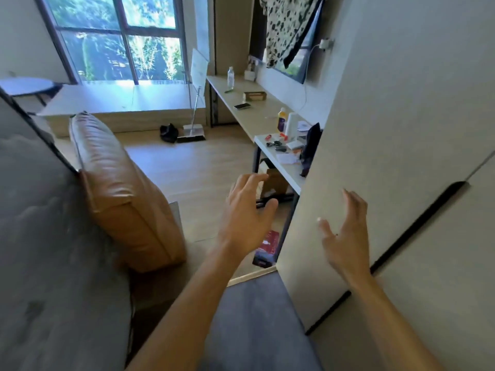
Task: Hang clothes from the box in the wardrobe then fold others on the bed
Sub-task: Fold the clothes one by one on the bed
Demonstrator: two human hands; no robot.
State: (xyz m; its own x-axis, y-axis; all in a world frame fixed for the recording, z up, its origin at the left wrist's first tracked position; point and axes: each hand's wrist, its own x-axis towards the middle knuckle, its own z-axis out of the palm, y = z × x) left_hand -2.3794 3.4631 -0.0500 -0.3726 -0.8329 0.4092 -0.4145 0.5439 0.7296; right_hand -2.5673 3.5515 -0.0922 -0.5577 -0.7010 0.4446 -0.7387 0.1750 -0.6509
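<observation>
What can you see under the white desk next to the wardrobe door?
A brown cardboard box stands under the white desk, partly behind the left hand. The wardrobe door covers the rest of that space.

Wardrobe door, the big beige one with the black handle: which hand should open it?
Probably the right hand: it hovers open before the beige wardrobe door, nearer its long black handle groove. The left hand is past the door's edge, over the wooden floor.
</observation>
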